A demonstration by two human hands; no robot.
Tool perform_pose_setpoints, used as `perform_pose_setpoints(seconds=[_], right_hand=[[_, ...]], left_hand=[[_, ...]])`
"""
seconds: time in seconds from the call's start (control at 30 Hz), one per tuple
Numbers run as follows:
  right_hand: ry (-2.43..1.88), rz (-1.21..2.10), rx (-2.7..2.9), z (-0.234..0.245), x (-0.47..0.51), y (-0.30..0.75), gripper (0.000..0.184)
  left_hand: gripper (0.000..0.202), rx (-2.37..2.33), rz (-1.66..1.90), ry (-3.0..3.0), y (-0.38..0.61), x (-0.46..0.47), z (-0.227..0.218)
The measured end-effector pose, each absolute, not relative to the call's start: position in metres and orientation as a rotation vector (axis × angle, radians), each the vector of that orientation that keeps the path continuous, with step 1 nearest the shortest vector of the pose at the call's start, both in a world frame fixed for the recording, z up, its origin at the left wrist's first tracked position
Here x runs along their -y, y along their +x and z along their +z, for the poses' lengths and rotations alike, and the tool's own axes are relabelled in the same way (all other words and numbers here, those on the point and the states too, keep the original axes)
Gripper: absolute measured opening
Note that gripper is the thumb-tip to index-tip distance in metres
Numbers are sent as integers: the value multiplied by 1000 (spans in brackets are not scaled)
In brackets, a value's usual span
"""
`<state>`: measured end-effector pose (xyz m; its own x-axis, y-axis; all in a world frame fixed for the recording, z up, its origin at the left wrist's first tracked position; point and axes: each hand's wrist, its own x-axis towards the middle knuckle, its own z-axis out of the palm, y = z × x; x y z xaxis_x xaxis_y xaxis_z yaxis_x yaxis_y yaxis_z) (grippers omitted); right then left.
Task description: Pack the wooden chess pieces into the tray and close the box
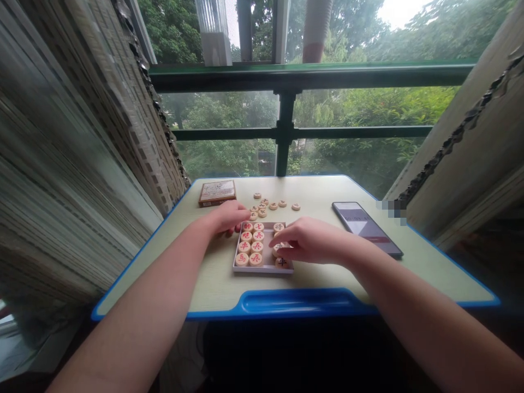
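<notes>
A small grey tray (236,261) lies on the table (204,284) and holds several round wooden chess pieces with red and black characters. My right hand (311,240) hovers over the tray's right side, its fingertips pinched on a wooden piece (277,249) there. My left hand (229,217) rests at the tray's upper left corner with its fingers curled; whether they hold a piece is hidden. More loose wooden pieces (270,205) lie scattered just behind the tray.
A brown box lid (216,192) sits at the back left of the table. A black phone (366,227) lies to the right. The table has a blue rim with a groove (297,301) at the front. Window bars and woven blinds stand close behind and beside it.
</notes>
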<state>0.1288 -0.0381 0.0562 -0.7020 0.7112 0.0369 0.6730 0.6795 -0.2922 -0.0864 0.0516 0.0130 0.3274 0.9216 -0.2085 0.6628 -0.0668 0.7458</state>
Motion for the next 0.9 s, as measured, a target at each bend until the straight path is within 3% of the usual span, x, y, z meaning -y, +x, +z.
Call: perform_pose_setpoints(seconds=[0.47, 0.9], right_hand=[[-1006, 626, 2824, 63, 45, 129, 22], [-1150, 745, 2846, 63, 43, 134, 28]], left_hand=[[10, -1436, 394, 1792, -88, -55, 11], [11, -1425, 402, 1788, -88, -55, 10]])
